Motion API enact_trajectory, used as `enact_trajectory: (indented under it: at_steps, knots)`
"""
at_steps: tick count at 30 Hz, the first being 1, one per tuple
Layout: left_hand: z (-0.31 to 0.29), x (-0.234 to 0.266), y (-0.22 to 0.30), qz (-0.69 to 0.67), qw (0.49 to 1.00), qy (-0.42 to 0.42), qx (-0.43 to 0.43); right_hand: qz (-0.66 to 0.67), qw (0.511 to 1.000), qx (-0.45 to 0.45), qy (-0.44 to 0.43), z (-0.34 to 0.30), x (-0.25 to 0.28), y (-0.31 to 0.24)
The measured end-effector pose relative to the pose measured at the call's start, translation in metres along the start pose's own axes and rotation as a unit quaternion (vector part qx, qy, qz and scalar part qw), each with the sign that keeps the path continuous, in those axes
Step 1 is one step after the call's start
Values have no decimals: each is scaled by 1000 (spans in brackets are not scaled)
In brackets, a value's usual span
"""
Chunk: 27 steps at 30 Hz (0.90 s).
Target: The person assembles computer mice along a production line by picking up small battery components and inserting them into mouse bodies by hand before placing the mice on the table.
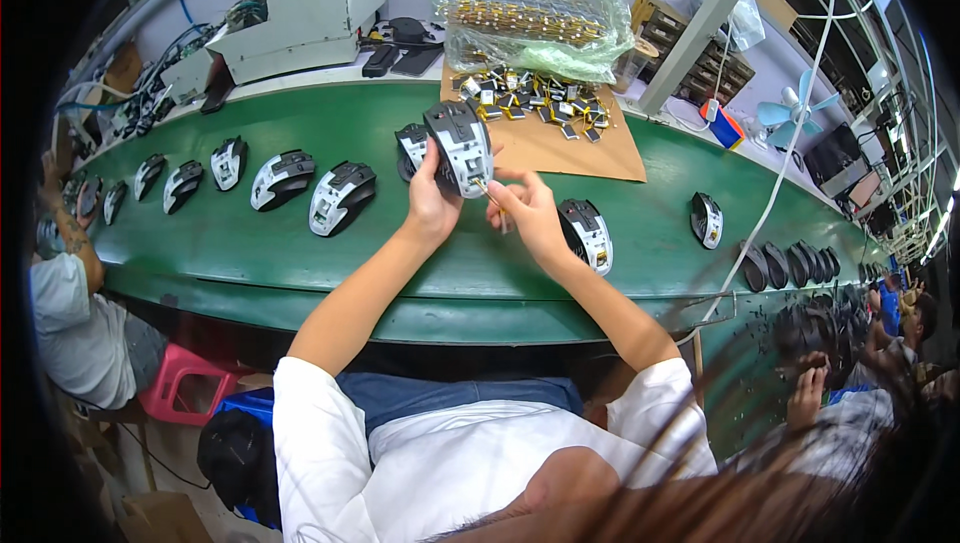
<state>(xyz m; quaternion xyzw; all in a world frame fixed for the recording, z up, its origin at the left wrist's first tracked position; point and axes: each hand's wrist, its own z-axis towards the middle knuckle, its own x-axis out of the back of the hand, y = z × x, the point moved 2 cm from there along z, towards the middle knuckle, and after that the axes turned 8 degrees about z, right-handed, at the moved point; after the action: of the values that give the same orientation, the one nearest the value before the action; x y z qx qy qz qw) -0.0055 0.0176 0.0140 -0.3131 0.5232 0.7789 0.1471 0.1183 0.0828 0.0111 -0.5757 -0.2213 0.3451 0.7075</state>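
Note:
A partly open computer mouse [463,151], black and light grey with its inside exposed, is tilted up in my left hand [432,207]. The fingers wrap around its left side and lower edge. My right hand [530,213] pinches a thin, pointed metal tool [483,187], whose tip meets the mouse's lower end. Whether it is tweezers cannot be made out. Behind the held mouse, another mouse [408,146] is partly hidden. By my right wrist lies a further opened mouse [590,235], and one [342,199] rests left of my left forearm.
Small batteries with yellow tape [545,103] are heaped on a cardboard sheet [610,158], below a bubble-wrapped stack [530,18]. More mice [283,180] line the green bench [480,278] leftward; one [706,220] and black shells [775,265] sit right. A white cable [775,193] crosses. People sit at both sides.

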Motion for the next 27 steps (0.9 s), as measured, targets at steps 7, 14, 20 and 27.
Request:
enact_trajectory:
  at_steps: [7,14,20,27]
  knots:
    - [-2,7,-9,17,996,-76,52,302,926,-169,-150,0,-16,9]
    - [-6,-25,-13,-21,1000,5,21,338,921,-151,-125,-6,-7,6]
    - [-6,-11,-1,14,998,-60,17,173,978,-45,-112,-2,-14,4]
    - [-1,3,-3,102,990,29,-95,-355,923,113,-95,-2,-5,0]
